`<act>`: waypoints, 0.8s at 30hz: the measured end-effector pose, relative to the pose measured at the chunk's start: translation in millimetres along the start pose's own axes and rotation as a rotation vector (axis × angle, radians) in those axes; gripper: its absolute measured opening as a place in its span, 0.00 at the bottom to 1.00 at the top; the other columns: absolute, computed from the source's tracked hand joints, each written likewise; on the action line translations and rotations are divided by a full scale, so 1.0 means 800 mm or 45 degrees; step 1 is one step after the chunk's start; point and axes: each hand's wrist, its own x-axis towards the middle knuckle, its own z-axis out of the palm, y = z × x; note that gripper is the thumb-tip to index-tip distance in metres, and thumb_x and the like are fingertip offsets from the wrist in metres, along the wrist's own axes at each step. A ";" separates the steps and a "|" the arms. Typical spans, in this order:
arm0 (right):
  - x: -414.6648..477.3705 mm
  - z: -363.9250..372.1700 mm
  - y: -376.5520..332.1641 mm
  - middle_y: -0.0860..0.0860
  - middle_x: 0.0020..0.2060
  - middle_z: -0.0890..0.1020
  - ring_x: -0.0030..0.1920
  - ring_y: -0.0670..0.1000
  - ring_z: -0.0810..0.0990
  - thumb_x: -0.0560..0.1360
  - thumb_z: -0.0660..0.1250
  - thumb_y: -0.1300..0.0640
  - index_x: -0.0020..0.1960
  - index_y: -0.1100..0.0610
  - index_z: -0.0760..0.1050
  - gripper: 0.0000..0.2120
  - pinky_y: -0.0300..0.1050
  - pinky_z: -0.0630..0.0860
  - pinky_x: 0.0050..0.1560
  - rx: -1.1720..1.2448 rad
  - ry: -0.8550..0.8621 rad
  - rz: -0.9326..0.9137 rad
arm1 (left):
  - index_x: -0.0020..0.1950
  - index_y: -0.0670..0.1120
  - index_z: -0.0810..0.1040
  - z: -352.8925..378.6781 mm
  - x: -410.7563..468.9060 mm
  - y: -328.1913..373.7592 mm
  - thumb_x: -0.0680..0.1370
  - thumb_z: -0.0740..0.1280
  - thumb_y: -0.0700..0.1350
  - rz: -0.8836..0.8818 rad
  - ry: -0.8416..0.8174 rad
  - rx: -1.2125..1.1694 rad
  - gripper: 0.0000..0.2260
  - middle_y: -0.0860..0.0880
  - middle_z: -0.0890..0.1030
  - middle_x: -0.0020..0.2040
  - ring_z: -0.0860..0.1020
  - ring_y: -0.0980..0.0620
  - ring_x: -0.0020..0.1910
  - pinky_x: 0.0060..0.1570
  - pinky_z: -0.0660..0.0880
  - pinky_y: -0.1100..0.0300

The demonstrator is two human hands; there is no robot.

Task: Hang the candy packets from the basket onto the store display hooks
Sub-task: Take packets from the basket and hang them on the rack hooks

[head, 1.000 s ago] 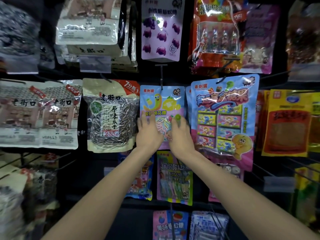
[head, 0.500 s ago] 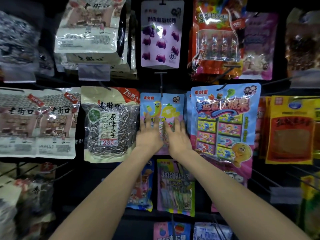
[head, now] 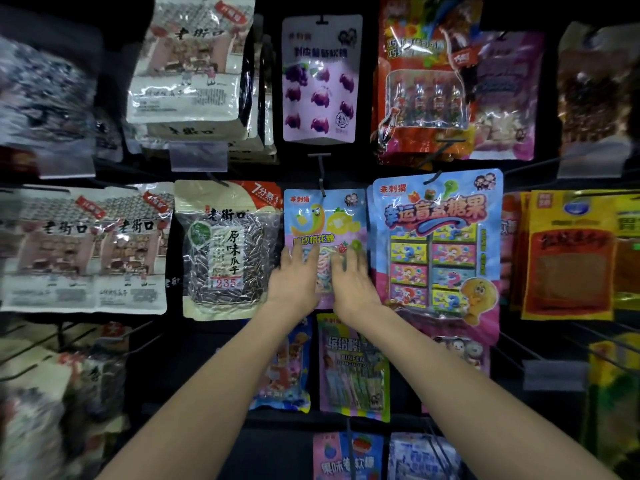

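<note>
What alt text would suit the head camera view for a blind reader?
A person's left hand and right hand press flat on a blue-and-pink candy packet hanging on a store hook, between a sunflower-seed bag and a larger blue packet.

Both bare arms reach forward and up, converging. The left hand (head: 294, 277) and right hand (head: 351, 282) lie flat side by side, fingers straight, pointing upward.

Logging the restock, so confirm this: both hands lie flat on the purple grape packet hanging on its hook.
Wrong packet. The head view shows the left hand and right hand flat on the blue-and-pink candy packet hanging on its hook, one row below the grape packet.
</note>
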 end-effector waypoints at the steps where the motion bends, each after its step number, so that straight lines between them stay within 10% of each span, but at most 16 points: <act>1: -0.008 -0.004 -0.003 0.62 0.83 0.40 0.83 0.64 0.39 0.76 0.70 0.70 0.84 0.59 0.46 0.46 0.58 0.57 0.81 0.022 -0.011 0.004 | 0.85 0.49 0.48 -0.003 -0.008 0.000 0.77 0.72 0.44 0.001 -0.007 0.010 0.44 0.40 0.50 0.84 0.52 0.37 0.83 0.71 0.71 0.38; 14: -0.183 -0.090 0.007 0.50 0.82 0.57 0.82 0.53 0.57 0.81 0.69 0.54 0.84 0.50 0.56 0.36 0.49 0.63 0.79 0.316 0.085 -0.304 | 0.80 0.51 0.63 -0.057 -0.169 0.015 0.78 0.66 0.60 0.110 0.131 0.018 0.33 0.43 0.68 0.76 0.67 0.40 0.75 0.66 0.74 0.43; 24: -0.410 -0.076 0.126 0.39 0.83 0.44 0.84 0.45 0.45 0.80 0.64 0.36 0.84 0.38 0.48 0.38 0.48 0.57 0.82 0.257 -0.129 -0.122 | 0.81 0.51 0.65 -0.016 -0.371 0.113 0.79 0.57 0.66 0.273 0.094 -0.112 0.34 0.45 0.66 0.79 0.67 0.42 0.78 0.69 0.74 0.42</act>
